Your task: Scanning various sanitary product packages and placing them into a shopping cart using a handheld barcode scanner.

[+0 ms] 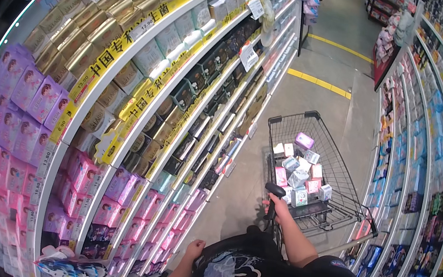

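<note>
A black wire shopping cart stands before me in a store aisle. Small boxed and wrapped packages in white, pink and pale blue lie in it, with a purple package near its far end. My right hand grips the black side of the cart's handle. Down at my left side, near the lower shelves, my left hand hangs with curled fingers; nothing can be seen in it.
Shelves full of gold, black, pink and purple packages run along my left. More stocked shelves line the right side, close to the cart. Yellow tape strips cross the grey floor ahead. A hanging wrapped item juts out at lower left.
</note>
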A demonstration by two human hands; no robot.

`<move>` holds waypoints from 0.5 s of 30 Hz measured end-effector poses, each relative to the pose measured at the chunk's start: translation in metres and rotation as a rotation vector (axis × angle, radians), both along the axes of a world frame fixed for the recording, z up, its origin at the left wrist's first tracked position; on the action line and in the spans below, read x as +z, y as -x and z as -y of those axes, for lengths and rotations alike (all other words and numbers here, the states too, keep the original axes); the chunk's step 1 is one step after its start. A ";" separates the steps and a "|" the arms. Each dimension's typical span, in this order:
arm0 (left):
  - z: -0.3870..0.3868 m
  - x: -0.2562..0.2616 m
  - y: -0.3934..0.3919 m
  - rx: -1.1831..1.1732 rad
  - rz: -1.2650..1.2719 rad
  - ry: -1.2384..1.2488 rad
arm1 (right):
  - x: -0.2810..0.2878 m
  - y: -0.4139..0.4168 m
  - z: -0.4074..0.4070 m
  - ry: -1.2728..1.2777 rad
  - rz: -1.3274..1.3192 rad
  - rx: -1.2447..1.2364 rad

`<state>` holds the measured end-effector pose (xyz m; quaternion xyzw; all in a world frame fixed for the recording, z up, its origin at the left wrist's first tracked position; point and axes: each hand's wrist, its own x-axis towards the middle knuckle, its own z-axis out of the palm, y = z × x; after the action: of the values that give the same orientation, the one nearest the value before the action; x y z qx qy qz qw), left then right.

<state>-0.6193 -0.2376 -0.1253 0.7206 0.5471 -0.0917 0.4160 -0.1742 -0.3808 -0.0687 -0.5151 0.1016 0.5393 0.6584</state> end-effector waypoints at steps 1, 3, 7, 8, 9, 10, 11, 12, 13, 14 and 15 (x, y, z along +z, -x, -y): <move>-0.004 0.001 -0.002 0.007 0.004 -0.009 | -0.002 -0.004 0.000 -0.017 -0.033 -0.023; -0.010 0.003 -0.007 -0.019 0.009 -0.014 | -0.004 -0.010 -0.003 -0.038 -0.046 -0.035; -0.024 0.007 -0.029 -0.021 0.070 -0.019 | -0.004 -0.018 -0.011 -0.019 0.019 -0.023; -0.027 0.008 -0.036 -0.037 0.086 -0.022 | -0.003 -0.020 -0.014 -0.006 0.030 -0.017; -0.030 0.009 -0.043 -0.055 0.101 -0.022 | -0.003 -0.023 -0.015 0.009 0.040 -0.014; -0.036 0.009 -0.051 -0.056 0.108 -0.021 | -0.004 -0.025 -0.019 -0.017 0.009 -0.067; -0.042 0.009 -0.057 -0.072 0.118 -0.011 | -0.004 -0.027 -0.021 -0.015 0.016 -0.068; -0.049 0.009 -0.065 -0.088 0.128 -0.001 | -0.004 -0.028 -0.024 -0.006 0.024 -0.081; -0.055 0.011 -0.074 -0.090 0.138 0.003 | -0.006 -0.031 -0.026 0.004 0.033 -0.094; -0.062 0.012 -0.084 -0.086 0.133 0.027 | -0.007 -0.033 -0.027 0.014 0.031 -0.105; -0.070 0.010 -0.090 -0.078 0.125 0.049 | -0.004 -0.035 -0.030 0.017 0.040 -0.104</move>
<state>-0.5293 -0.1681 -0.1158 0.7352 0.4892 -0.0760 0.4630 -0.1394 -0.3505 -0.0726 -0.5253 0.1196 0.4933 0.6830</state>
